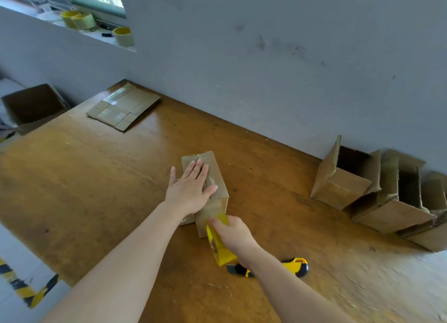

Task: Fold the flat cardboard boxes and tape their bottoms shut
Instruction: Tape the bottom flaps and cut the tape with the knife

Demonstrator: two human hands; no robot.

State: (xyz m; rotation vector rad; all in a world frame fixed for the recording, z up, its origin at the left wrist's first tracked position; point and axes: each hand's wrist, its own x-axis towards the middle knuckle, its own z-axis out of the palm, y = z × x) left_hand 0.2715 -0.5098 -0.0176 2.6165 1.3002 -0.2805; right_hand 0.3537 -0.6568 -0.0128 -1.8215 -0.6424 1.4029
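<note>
From the head camera: pressed the left hand (191, 189) flat, fingers straight, on the upturned bottom of the small cardboard box (216, 170) near the middle of the wooden table (96, 177), presumably to hold the flaps closed. Gripped the yellow tape roll (221, 250) in the right hand (233, 233) at the box's near end, probably to anchor a strip on that end wall before running it along the seam (could not make out the strip itself). Worked with the hands close but apart. Had the yellow utility knife (294, 266) lying just behind the right wrist, handy for cutting. Stacked the flat box blanks (123, 107) at the far corner; lined the folded boxes (343, 187) along the wall at right, out of the way.
</note>
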